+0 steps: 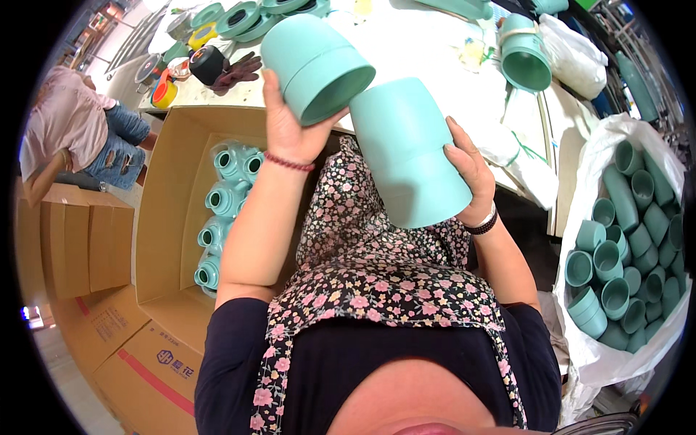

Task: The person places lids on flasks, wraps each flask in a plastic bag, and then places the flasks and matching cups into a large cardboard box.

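My left hand (296, 134) is wrapped round a teal cup (308, 61), a wide plastic cylinder tilted so that its open mouth faces down to the right. In my right hand (473, 174) is a second teal cup (406, 152), gripped at its right side with the thumb and fingers partly hidden behind it. A faint seam runs round each cup near one end. The two are held side by side above my lap, their near edges almost meeting; whether they touch I cannot tell. The mouth of the right cup is not visible.
An open cardboard box (165, 167) at left holds several teal bottle-necked pieces (225, 197) in clear plastic. At right, a white sack (580, 174) is full of teal cups (615, 297). Dark gloves (238, 72) and teal lids (238, 18) lie on the table (413, 43). Another person (69, 119) stands far left.
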Available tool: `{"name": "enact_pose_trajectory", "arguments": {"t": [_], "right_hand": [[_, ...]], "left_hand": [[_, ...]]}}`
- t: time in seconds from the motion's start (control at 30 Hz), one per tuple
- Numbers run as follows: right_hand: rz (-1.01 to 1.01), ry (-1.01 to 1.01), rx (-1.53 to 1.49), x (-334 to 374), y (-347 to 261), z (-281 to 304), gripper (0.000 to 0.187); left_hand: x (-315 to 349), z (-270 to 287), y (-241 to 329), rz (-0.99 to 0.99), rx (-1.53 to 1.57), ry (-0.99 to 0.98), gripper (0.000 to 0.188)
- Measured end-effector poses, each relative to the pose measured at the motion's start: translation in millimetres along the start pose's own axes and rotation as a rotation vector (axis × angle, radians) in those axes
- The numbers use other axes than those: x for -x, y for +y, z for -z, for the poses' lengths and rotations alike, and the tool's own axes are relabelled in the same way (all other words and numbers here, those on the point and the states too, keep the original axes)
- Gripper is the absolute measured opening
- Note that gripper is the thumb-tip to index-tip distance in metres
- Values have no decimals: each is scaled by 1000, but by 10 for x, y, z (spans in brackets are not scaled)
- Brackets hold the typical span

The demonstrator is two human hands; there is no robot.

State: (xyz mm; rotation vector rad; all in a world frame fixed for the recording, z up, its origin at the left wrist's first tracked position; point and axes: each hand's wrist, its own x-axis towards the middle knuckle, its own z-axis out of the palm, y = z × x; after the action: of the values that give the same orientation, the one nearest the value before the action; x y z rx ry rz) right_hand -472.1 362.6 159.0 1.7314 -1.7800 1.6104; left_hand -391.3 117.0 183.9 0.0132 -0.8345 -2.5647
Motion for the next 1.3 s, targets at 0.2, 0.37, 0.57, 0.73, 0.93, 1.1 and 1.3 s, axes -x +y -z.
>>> {"name": "enact_pose_trajectory", "arguments": {"t": [0.2, 0.37, 0.57, 0.73, 0.93, 1.1, 1.3], "right_hand": [[-127, 73, -361, -12, 83, -230, 55], [-152, 12, -261, -63, 112, -410, 51], [-178, 81, -441, -164, 71, -421, 54], [100, -372, -134, -856, -179, -1139, 108], [-505, 362, 400, 63, 272, 997, 70], [-1017, 403, 2161, 1743, -216, 3690, 61], [-1663, -71, 1747, 1994, -886, 4035, 30]], "left_hand": [[318, 266, 272, -98, -195, 204, 80], [472, 475, 419, -194, -196, 245, 80], [795, 378, 642, -237, -143, 401, 85], [1025, 889, 796, -190, -492, 628, 83], [980, 1196, 570, 10, -766, 654, 81], [668, 1073, 251, 191, -953, 530, 79], [94, 332, -253, 324, -1069, 93, 77]]}}
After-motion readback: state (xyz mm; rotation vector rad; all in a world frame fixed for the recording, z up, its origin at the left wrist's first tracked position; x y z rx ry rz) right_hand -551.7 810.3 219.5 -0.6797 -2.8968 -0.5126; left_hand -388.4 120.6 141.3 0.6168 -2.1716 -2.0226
